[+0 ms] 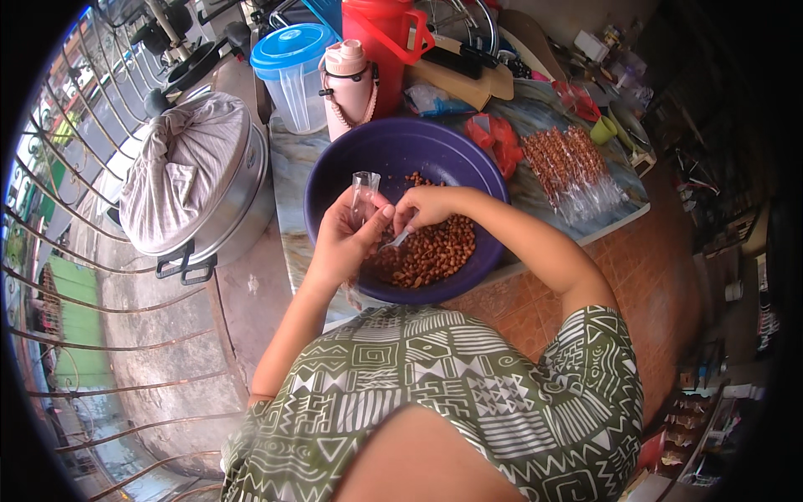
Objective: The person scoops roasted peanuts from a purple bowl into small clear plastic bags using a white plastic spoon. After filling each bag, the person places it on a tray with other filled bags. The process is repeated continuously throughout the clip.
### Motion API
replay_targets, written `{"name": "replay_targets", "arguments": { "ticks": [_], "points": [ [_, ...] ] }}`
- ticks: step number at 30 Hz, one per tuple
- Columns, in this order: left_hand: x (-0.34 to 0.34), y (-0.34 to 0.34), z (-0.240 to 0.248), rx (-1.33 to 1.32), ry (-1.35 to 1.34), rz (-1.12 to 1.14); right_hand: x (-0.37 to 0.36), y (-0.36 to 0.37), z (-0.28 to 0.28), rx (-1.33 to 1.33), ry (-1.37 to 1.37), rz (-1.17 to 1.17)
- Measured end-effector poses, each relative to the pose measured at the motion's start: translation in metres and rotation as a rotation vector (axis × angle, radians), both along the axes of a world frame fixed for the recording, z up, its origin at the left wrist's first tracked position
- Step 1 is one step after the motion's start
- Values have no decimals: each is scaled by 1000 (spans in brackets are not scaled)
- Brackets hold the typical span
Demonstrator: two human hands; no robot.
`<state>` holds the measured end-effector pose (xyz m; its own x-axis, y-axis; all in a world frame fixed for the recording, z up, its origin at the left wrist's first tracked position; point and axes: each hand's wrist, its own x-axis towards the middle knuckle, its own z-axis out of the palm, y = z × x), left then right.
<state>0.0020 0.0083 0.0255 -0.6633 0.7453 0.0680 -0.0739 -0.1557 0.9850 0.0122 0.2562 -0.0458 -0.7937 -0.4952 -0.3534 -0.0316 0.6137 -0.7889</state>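
Note:
A wide purple basin (pixel 489 188) stands in front of me with reddish-brown coated nuts (pixel 439 251) heaped in its near part. Above its left half, my left hand (pixel 347 234) is closed around a narrow clear plastic bag (pixel 365 186), whose top sticks up past the fingers. My right hand (pixel 427 207) is beside it, fingers pinched on the handle of a small clear spoon (pixel 400 239). The spoon's bowl points down and left, over the nuts near my left thumb. Whether the spoon carries any nuts is too small to tell.
Right of the basin lie a red plastic bag (pixel 493 144) and a row of filled clear packets (pixel 573 171) on the marbled tabletop (pixel 293 243). Behind stand a blue-lidded container (pixel 293 79), a pink bottle (pixel 347 88) and a red jug (pixel 381 50). A cloth-covered pot (pixel 196 180) is at left.

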Motion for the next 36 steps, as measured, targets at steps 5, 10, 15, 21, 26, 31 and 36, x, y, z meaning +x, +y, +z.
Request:
{"name": "replay_targets", "arguments": {
  "ticks": [5, 10, 15, 21, 26, 31, 36],
  "points": [
    [1, 4, 1, -78, -6, -86, 21, 32, 41, -60, -34, -94],
    [5, 10, 4, -150, -10, -134, 42, 64, 109, -101, 41, -245],
    [8, 14, 5, -181, -4, -170, 56, 65, 189, -39, 146, -344],
    [11, 16, 3, -197, 33, -179, 47, 55, 210, 138, 290, -190],
    [14, 16, 7, -195, 22, -183, 42, 37, 212, 248, 413, -127],
    [14, 17, 5, -169, 9, -194, 43, 23, 224, 440, 536, -96],
    [12, 19, 3, -223, 36, -194, 47, 11, 231, 467, 459, -164]
  ]
}}
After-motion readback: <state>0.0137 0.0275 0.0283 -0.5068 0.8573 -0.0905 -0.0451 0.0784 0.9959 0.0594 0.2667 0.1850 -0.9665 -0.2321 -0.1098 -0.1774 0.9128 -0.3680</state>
